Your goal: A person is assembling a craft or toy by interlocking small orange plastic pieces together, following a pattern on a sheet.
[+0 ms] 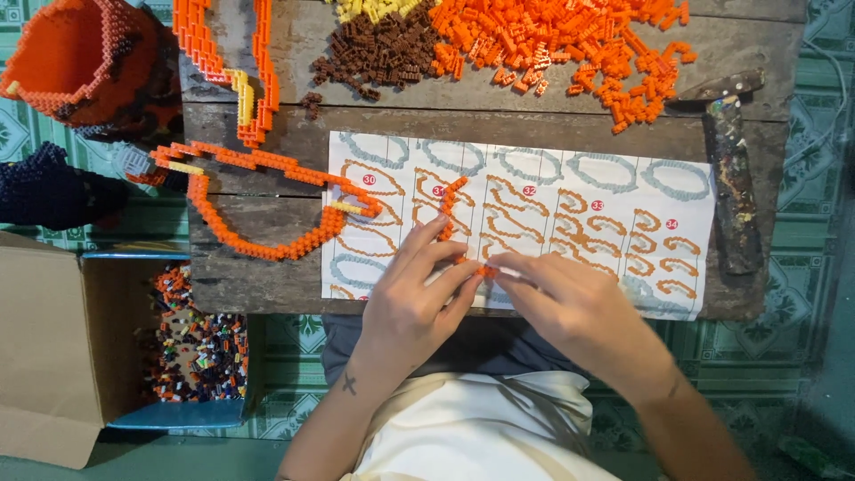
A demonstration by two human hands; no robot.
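My left hand and my right hand meet at the near edge of a printed pattern sheet. Between their fingertips they pinch a small cluster of orange bricks. A short curved strip of orange bricks lies on the sheet just above my left hand. A larger orange outline of joined bricks with a yellow bit lies to the left, partly over the sheet's edge.
Loose orange bricks, brown bricks and yellow ones are heaped at the wooden table's far side. A hammer lies at right. An orange brick bowl, cardboard box and tray of mixed bricks are at left.
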